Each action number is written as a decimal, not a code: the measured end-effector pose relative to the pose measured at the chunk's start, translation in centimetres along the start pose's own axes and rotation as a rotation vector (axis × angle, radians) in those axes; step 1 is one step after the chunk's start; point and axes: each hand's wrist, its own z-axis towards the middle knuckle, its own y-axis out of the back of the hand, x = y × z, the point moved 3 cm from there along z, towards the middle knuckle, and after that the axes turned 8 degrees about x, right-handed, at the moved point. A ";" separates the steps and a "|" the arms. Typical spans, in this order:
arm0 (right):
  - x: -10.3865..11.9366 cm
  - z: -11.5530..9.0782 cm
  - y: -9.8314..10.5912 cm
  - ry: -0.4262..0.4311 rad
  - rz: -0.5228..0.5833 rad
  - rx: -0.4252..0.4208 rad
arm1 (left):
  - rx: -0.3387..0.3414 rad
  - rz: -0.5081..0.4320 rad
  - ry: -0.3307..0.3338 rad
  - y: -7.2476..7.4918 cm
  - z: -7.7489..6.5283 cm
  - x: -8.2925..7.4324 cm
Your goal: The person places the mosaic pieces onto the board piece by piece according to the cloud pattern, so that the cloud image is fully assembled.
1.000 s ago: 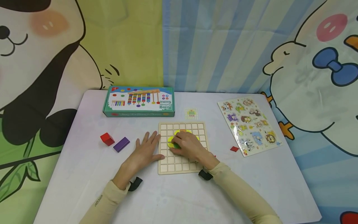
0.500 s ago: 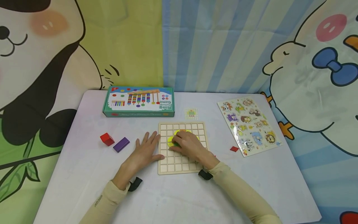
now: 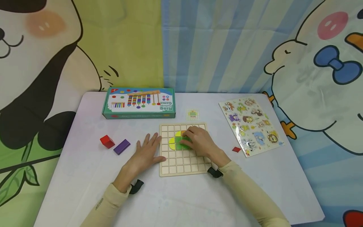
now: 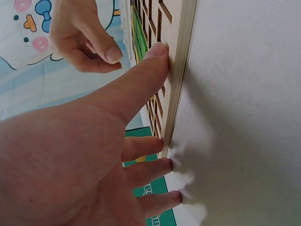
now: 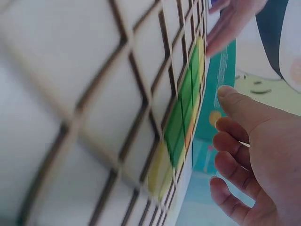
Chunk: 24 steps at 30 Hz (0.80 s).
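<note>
A wooden grid board (image 3: 175, 162) lies on the table with green pieces (image 3: 178, 146) set in its cells. Yellow pieces (image 3: 171, 143) border the green, and an orange piece (image 3: 182, 133) shows at the top. My left hand (image 3: 146, 154) is spread at the board's left side, its thumb resting on the frame and other fingertips at the edge and tabletop. Over the coloured pieces hovers my right hand (image 3: 202, 142), hiding some of them. In the right wrist view the right hand (image 5: 263, 146) has loosely bent fingers with nothing between them, apart from the grid.
Left of the board lie a red block (image 3: 107, 142) and a purple block (image 3: 122, 147). A green game box (image 3: 139, 115) and a small pattern card (image 3: 193, 114) are behind it. To the right are a red diamond piece (image 3: 236, 149) and an animal picture board (image 3: 252, 127).
My right hand has shifted right and lifted off the pieces, uncovering green and yellow ones on the left. The left hand stays in place. The head view has shifted slightly.
</note>
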 end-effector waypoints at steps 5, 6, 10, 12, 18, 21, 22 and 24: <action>-2.0 -1.5 1.2 -0.056 0.011 -0.022 | 0.000 -0.010 -0.001 0.0 0.0 -0.3; -2.5 -1.9 1.4 -0.067 0.012 -0.029 | -0.002 -0.011 -0.004 0.1 0.0 -0.3; -4.2 -3.8 2.1 -0.114 0.011 -0.051 | -0.005 -0.002 -0.005 0.0 0.0 -0.4; -5.0 -4.8 2.4 -0.133 0.013 -0.062 | -0.003 0.000 -0.001 0.0 0.0 -0.4; -6.8 -8.2 2.9 -0.221 0.004 -0.068 | -0.004 0.010 0.005 -0.2 0.1 -0.3; -7.5 -10.0 3.0 -0.263 -0.007 -0.073 | -0.001 0.016 0.010 -0.2 0.1 -0.2; -7.7 -10.6 3.1 -0.271 -0.009 -0.080 | -0.002 0.016 0.012 -0.2 0.0 -0.2; -8.2 -11.7 3.2 -0.290 -0.019 -0.092 | 0.000 0.015 0.014 -0.2 0.0 -0.1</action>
